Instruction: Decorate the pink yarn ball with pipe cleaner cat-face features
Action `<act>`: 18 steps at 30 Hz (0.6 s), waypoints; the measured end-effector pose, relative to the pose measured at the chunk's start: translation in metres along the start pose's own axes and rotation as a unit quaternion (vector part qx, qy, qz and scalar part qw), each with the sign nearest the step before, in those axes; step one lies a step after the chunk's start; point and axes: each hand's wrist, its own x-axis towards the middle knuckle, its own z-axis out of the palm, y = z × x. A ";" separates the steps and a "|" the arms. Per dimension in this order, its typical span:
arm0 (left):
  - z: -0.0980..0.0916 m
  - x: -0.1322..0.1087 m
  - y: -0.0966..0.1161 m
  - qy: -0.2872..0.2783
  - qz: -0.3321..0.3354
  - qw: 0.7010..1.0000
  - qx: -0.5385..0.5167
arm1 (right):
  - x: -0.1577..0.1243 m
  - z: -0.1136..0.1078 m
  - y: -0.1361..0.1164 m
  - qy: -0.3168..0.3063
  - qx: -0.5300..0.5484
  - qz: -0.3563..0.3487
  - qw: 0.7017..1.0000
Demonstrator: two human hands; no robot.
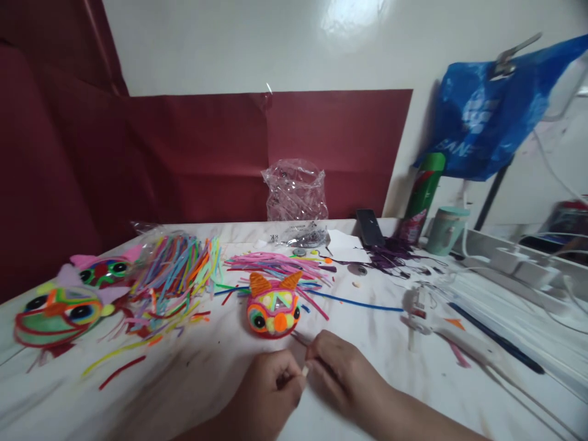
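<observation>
My left hand (272,386) and my right hand (340,373) meet low at the table's front, both pinched on a small pale piece (305,370) between their fingertips. A thin stick-like end pokes out toward a small pipe-cleaner animal head (272,308) with orange ears, which sits just beyond my hands. Two larger finished heads, a green one (59,312) and a pink-eared one (105,269), lie at the left. Heaps of cut coloured pipe cleaners (177,275) spread between them, and pink ones (275,266) lie behind the small head.
A white glue gun (436,324) lies to the right, near a blue pipe cleaner (358,303). Further back stand a clear plastic bag (296,191), a dark phone (370,228), a green spray can (422,197), a teal cup (446,230) and purple scraps (395,254). A blue bag (487,116) hangs at right.
</observation>
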 end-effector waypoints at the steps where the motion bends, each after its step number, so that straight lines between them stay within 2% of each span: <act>1: 0.001 -0.001 0.002 0.000 0.000 1.000 -0.003 | -0.001 0.002 0.000 0.009 0.021 0.017 1.000; 3: 0.002 -0.004 0.004 -0.001 0.007 1.000 -0.019 | -0.003 0.008 -0.003 0.034 0.117 0.101 0.987; 5: 0.002 -0.005 0.004 -0.005 0.023 0.999 -0.038 | -0.004 0.014 -0.007 0.040 0.249 0.186 0.950; 7: 0.002 -0.006 0.002 -0.018 0.042 0.997 -0.058 | -0.003 0.012 -0.012 0.031 0.347 0.216 0.912; 8: 0.001 -0.005 0.000 -0.028 0.048 0.996 -0.071 | -0.001 0.006 -0.013 0.036 0.369 0.213 0.904; 10: 0.000 -0.003 -0.004 -0.050 0.051 0.992 -0.105 | 0.007 -0.013 -0.013 0.083 0.369 0.190 0.906; 12: 0.000 0.000 -0.008 -0.060 0.026 0.989 -0.135 | 0.023 -0.039 -0.006 0.185 0.350 0.149 0.906; 15: 0.002 0.003 -0.009 -0.057 -0.018 0.990 -0.126 | 0.061 -0.074 0.015 0.321 0.328 0.132 0.879; 18: 0.001 0.003 -0.006 -0.072 -0.018 0.993 -0.092 | 0.105 -0.089 0.044 0.341 0.280 0.172 0.881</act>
